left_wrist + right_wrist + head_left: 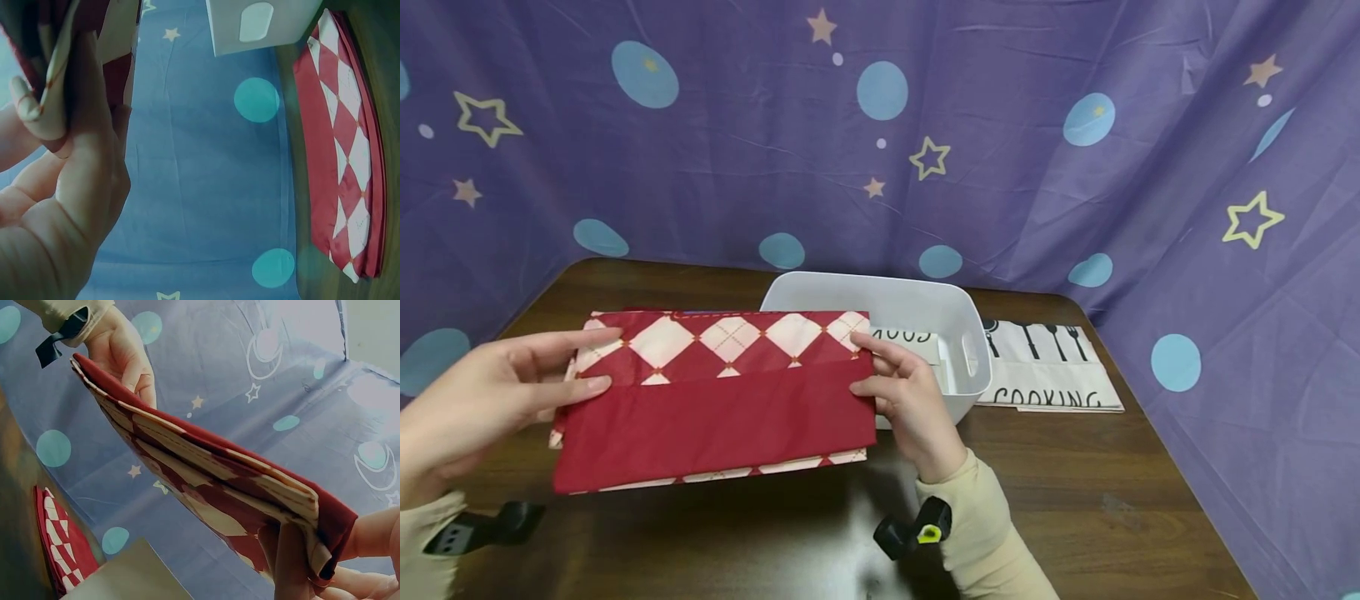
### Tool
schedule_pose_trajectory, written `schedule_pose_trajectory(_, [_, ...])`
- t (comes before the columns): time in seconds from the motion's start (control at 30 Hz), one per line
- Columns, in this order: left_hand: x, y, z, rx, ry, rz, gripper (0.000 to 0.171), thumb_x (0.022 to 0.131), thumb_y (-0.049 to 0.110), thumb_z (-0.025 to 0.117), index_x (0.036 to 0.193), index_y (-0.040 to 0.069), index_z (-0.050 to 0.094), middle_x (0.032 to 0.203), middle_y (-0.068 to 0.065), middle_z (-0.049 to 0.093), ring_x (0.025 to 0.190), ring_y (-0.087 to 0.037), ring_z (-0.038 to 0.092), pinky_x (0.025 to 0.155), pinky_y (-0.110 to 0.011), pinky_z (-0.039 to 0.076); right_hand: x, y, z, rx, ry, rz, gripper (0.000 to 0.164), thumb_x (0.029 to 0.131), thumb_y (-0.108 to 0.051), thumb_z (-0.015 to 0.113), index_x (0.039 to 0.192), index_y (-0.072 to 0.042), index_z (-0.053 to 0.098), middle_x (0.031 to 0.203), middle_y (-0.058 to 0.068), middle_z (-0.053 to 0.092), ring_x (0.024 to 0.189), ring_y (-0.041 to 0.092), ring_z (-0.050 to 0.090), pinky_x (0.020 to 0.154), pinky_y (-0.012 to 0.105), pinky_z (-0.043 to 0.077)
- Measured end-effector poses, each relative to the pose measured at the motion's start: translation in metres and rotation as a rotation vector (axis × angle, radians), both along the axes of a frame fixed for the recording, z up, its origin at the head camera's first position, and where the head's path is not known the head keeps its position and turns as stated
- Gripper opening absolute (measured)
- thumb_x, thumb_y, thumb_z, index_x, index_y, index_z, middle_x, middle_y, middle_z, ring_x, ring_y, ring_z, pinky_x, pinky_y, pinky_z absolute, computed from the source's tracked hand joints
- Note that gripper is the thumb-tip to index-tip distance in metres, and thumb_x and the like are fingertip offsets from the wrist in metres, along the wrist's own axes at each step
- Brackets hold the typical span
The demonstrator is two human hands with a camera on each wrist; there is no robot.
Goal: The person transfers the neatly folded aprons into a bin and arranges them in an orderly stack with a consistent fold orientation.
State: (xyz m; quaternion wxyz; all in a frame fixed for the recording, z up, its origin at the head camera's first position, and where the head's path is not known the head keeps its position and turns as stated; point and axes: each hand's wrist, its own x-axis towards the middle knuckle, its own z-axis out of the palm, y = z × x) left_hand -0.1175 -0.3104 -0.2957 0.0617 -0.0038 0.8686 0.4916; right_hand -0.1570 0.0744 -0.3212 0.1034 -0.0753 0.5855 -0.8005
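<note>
A folded red cloth (715, 425) with a white diamond pattern is held up above the table by both hands. My left hand (501, 387) pinches its left edge between thumb and fingers. At the opposite edge my right hand (917, 408) grips it the same way. Several folded layers show along its side in the right wrist view. A second folded red-and-white diamond cloth (347, 150) lies on the table, mostly hidden behind the held one in the head view.
Behind the held cloth stands a white plastic basket (966, 333) with a folded white lettered cloth (913, 340) inside. To its right lies another folded white cloth (1045, 379) with black utensils and the word COOKING. A purple starred curtain (1000, 192) surrounds the wooden table (1075, 483).
</note>
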Motion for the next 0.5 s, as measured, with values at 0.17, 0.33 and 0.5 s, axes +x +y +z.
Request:
schedule_pose_trajectory(0.17, [-0.002, 0.01, 0.006, -0.018, -0.031, 0.036, 0.071, 0.095, 0.027, 0.067, 0.154, 0.007, 0.032, 0.091, 0.017, 0.07, 0.064, -0.025, 0.063, 0.053, -0.035, 0.053, -0.001, 0.006, 0.002, -0.012, -0.012, -0.023, 0.056, 0.079, 0.01, 0.059, 0.135, 0.0, 0.058, 0.106, 0.007, 0.073, 0.089, 0.014, 0.069, 0.069, 0.025, 0.059])
schedule_pose_trajectory(0.33, [-0.005, 0.013, 0.006, 0.02, -0.01, 0.043, 0.067, 0.095, 0.025, 0.068, 0.153, 0.009, 0.037, 0.093, 0.018, 0.071, 0.067, -0.022, 0.066, 0.053, -0.035, 0.054, -0.003, 0.011, 0.004, -0.022, -0.008, -0.036, 0.055, 0.08, 0.009, 0.059, 0.135, 0.001, 0.057, 0.104, 0.005, 0.073, 0.089, 0.015, 0.069, 0.07, 0.025, 0.059])
schedule_pose_trajectory(0.5, [-0.008, 0.015, 0.002, 0.094, 0.009, 0.042, 0.052, 0.094, 0.021, 0.068, 0.144, 0.025, 0.051, 0.093, 0.013, 0.073, 0.065, -0.021, 0.067, 0.054, -0.035, 0.055, -0.004, 0.016, 0.004, -0.035, 0.001, -0.052, 0.056, 0.08, 0.011, 0.058, 0.135, 0.003, 0.056, 0.103, 0.003, 0.073, 0.09, 0.014, 0.069, 0.07, 0.025, 0.059])
